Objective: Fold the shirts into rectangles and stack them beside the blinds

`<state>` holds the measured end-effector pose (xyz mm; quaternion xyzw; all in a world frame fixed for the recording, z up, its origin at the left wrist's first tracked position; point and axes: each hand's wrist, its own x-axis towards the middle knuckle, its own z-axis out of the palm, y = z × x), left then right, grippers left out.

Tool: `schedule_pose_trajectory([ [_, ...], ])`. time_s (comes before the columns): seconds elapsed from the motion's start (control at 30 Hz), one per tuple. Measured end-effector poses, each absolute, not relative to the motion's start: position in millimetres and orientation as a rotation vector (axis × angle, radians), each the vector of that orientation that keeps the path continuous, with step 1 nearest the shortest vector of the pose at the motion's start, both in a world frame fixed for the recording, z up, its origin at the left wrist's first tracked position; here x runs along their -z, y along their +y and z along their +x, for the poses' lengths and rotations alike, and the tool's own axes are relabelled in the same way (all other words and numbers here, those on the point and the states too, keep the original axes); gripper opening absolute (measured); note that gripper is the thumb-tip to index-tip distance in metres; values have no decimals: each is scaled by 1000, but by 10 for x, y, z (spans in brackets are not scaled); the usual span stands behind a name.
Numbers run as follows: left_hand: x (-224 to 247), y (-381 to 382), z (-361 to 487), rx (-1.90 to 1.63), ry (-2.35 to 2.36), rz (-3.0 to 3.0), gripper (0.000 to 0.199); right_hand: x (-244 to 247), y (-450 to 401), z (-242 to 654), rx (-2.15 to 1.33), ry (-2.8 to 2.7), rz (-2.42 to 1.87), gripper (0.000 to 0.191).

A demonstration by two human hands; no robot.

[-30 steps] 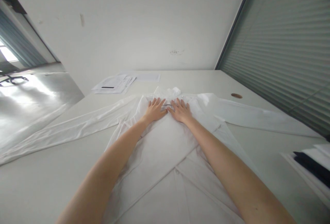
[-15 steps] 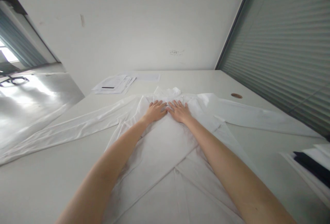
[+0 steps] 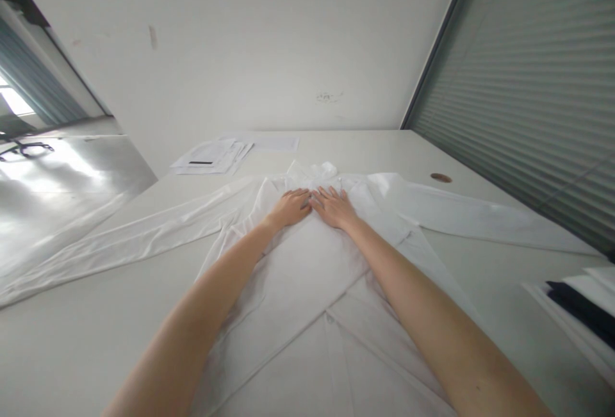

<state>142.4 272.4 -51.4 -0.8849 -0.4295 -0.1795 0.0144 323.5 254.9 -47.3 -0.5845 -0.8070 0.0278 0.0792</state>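
A white long-sleeved shirt (image 3: 307, 269) lies spread over the table, its collar at the far end and its sleeves stretched out to both sides. Diagonal folds and a button show on its lower front. My left hand (image 3: 290, 207) rests flat on the upper chest, just below the collar, with its fingers fairly close together. Beside it my right hand (image 3: 333, 207) also lies on the cloth, fingers spread. The fingertips of the two hands almost meet at the middle. Neither hand grips the fabric. The left sleeve hangs past the table's left side.
Loose papers (image 3: 211, 155) lie at the back left of the table (image 3: 480, 269), near the white wall (image 3: 269, 39). A round brown grommet (image 3: 441, 177) sits at the right. White and dark folded items (image 3: 583, 308) are stacked at the right edge, below the blinds (image 3: 528, 84).
The fingers of my left hand have drawn slightly closer together. My right hand has hardly moved, and the shirt lies as before.
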Motion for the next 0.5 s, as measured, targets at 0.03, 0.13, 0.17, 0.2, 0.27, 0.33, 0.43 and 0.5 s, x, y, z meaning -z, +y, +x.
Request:
schedule_pose_trajectory([
  [0.03,520,2732,1425,559,-1342,-2754,45,471,2550,3233,-87,-2411,-1757,77],
  [0.13,524,2740,1429,573,-1352,-2745,44,467,2548,3231,-85,-2385,-1772,78],
  [0.17,522,2738,1429,580,-1351,-2744,43,467,2547,3231,-85,-2368,-1780,79],
  [0.2,518,2735,1430,588,-1348,-2744,43,467,2545,3230,-88,-2348,-1790,80],
  [0.27,509,2727,1430,604,-1337,-2747,42,469,2544,3228,-105,-2318,-1816,83],
  [0.33,501,2722,1432,617,-1331,-2749,41,474,2548,3224,-126,-2317,-1838,84],
  [0.43,498,2720,1438,628,-1338,-2745,37,492,2563,3217,-111,-2318,-1850,82],
  [0.5,502,2722,1443,635,-1345,-2738,36,511,2575,3215,-80,-2301,-1847,80],
])
